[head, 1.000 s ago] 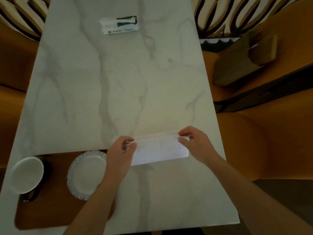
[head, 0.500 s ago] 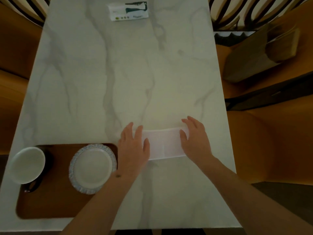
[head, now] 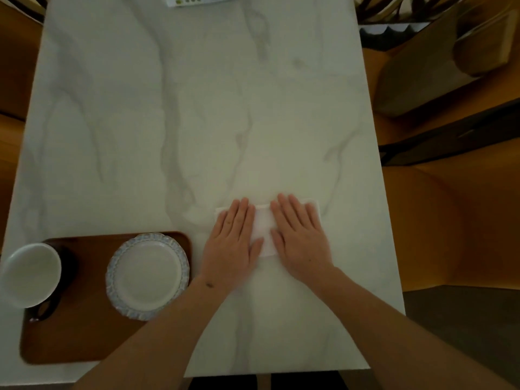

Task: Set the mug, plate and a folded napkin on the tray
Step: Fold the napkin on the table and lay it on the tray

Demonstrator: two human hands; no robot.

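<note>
1. Both hands lay flat, fingers stretched out, pressing a white folded napkin (head: 264,233) onto the marble table (head: 168,122); the left hand (head: 233,237) covered its left part, the right hand (head: 299,237) its right, and neither gripped it
2. The wooden tray (head: 84,342) sat at the table's near left corner, just beside the left hand, with the plate (head: 147,274) and the mug (head: 29,274) already on it
3. The fold would likely spring open if the palms lifted too soon
4. Thin paper could crumple or tear when pinched up
5. A left forearm sweeping toward the tray might knock the plate
6. The mug stood at the tray's left edge, so a jolt could tip it
</note>
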